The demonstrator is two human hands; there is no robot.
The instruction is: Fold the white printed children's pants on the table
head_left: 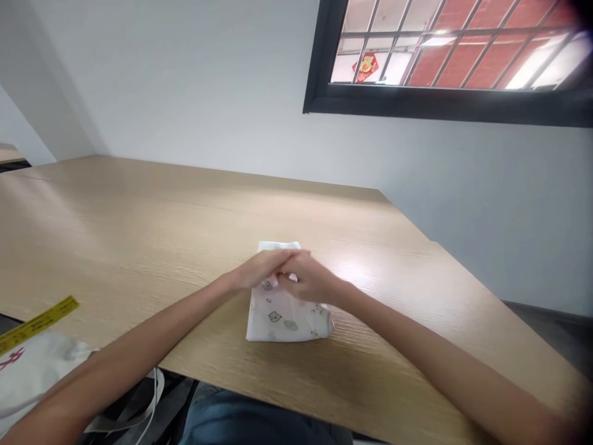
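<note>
At the far left, off the table's near edge, a yellow tape strip [39, 321] lies over a white bag [32, 371] with grey straps, well apart from the work.

The left hand [259, 269] reaches in across the wooden table [139, 228] and lies flat, palm down, on the upper part of a folded white cloth [285, 315] printed with small figures. Its fingers [282, 256] are stretched out and loose, pressing on the cloth rather than closed round it — the tips run rightward and meet the other hand.

The cloth lies near the middle of the table, close to its near edge. It is a rough rectangle whose long axis runs away from the person, from the near edge toward the wall; its far end shows just beyond the fingers and its broader near end lies bare below both hands.

The right hand [310, 281] rests on the cloth's right upper part, touching the left hand's fingertips. Its fingers are curled — whether they pinch a fold I cannot tell.
</note>
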